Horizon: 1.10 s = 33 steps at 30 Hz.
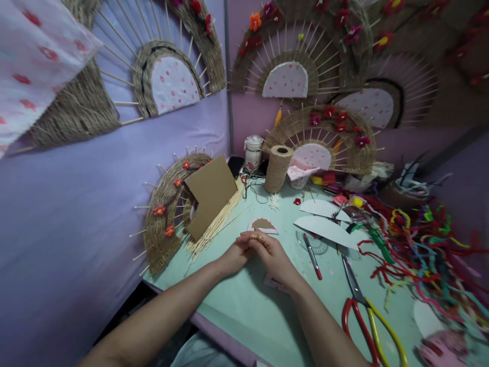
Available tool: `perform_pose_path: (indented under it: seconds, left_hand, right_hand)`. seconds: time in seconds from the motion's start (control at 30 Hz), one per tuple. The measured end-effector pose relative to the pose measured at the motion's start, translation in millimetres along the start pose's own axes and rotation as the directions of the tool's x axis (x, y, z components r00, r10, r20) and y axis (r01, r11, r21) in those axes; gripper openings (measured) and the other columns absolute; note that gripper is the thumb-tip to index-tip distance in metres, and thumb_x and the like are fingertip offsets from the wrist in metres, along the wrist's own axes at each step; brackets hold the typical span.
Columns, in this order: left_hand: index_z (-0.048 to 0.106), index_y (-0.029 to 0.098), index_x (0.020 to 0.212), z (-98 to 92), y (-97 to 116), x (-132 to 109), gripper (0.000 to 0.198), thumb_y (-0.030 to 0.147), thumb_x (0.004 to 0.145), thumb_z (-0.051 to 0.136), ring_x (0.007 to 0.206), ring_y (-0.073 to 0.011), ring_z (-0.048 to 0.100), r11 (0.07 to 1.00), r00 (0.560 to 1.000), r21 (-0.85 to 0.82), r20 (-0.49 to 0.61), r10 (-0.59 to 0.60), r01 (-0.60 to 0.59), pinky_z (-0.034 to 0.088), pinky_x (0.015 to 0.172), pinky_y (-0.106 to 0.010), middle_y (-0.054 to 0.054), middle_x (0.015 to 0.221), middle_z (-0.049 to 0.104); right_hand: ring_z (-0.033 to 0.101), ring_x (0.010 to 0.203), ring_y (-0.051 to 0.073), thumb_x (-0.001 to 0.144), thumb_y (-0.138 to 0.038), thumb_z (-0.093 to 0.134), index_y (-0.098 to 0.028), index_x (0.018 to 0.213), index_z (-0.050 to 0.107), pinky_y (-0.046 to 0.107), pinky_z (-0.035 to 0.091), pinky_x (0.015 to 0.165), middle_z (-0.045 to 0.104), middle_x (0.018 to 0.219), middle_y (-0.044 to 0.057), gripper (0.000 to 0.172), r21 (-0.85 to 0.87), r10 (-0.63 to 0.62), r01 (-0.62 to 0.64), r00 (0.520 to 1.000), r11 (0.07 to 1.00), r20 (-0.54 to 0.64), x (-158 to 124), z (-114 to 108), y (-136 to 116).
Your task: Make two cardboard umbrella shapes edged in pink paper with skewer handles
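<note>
My left hand [234, 258] and my right hand [272, 256] meet over the table's middle, fingers closed and pressed together. A small gold-brown ribbed band [256, 237] shows at the fingers; I cannot tell whether it is a ring or a held piece. Whatever is between the palms is hidden. Just beyond the fingertips lies a half-round cardboard piece [263, 224] edged with pink-and-white fabric. A flat pinkish piece [275, 283] is partly covered by my right wrist. To the right are a red-capped pen [312, 257], a clear protractor [323, 243] and white half-round pieces [324, 229].
Large scissors [357, 293] with red and yellow handles lie at the right front. Colourful pipe cleaners [428, 255] heap beyond them. Thin sticks [217, 224] lie left under bent cardboard [212, 188]. A twine spool [277, 171] stands at the back, near twine-wrapped fans [164, 229].
</note>
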<state>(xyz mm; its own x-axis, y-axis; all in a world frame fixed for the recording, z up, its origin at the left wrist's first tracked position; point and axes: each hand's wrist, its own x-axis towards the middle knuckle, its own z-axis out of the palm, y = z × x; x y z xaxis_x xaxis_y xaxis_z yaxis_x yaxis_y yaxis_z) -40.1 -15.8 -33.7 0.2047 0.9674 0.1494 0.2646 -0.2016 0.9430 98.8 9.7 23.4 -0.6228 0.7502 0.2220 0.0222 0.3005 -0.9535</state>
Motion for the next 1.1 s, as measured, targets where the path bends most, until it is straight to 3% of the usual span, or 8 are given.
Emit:
perform_pose_path:
  seconds: [0.4, 0.57, 0.73, 1.1]
  left_hand:
    - [0.064, 0.016, 0.107, -2.6, -5, 0, 0.028, 0.025, 0.087, 0.047, 0.111, -0.0259, 0.056, 0.993, 0.998, 0.118, -0.057, 0.037, -0.03, 0.041, 0.101, -0.041, -0.011, 0.112, 0.065]
    - [0.063, 0.015, 0.106, -2.5, -2, -2, 0.027, 0.025, 0.087, 0.047, 0.107, -0.0245, 0.057, 0.994, 0.998, 0.111, -0.058, 0.023, -0.016, 0.043, 0.098, -0.04, -0.011, 0.11, 0.065]
    - [0.065, 0.014, 0.1, -1.1, -6, -2, 0.024, 0.023, 0.082, 0.053, 0.107, -0.0268, 0.057, 0.993, 0.997, 0.114, -0.076, -0.017, 0.026, 0.042, 0.099, -0.042, -0.012, 0.106, 0.066]
    - [0.062, 0.012, 0.107, 2.6, -4, -2, 0.029, 0.019, 0.083, 0.048, 0.109, -0.0255, 0.057, 0.996, 0.996, 0.065, -0.079, -0.048, 0.053, 0.043, 0.098, -0.037, -0.013, 0.113, 0.065]
  right_hand:
    - [0.063, 0.098, 0.017, 0.093, -0.022, 0.043, -0.024, 0.094, 0.071, 0.041, 0.026, 0.112, 0.073, 0.1, 0.001, 0.029, -0.009, -0.086, 0.086, 0.996, 0.996, 0.008, 3, 4, 8]
    - [0.063, 0.098, 0.017, 0.093, -0.025, 0.045, -0.023, 0.088, 0.069, 0.04, 0.03, 0.109, 0.073, 0.1, 0.002, 0.025, 0.027, -0.073, 0.073, 0.997, 0.997, 0.001, 0, 2, 2]
    - [0.063, 0.099, 0.018, 0.093, -0.027, 0.044, -0.023, 0.097, 0.071, 0.036, 0.043, 0.095, 0.071, 0.104, 0.004, 0.027, 0.05, -0.031, 0.03, 0.999, 0.998, 0.018, -2, 2, 3]
    - [0.061, 0.108, 0.021, 0.091, -0.026, 0.046, -0.023, 0.097, 0.072, 0.041, 0.04, 0.1, 0.072, 0.106, 0.005, 0.027, 0.044, -0.023, 0.023, 1.0, 0.999, 0.01, 1, 4, 14]
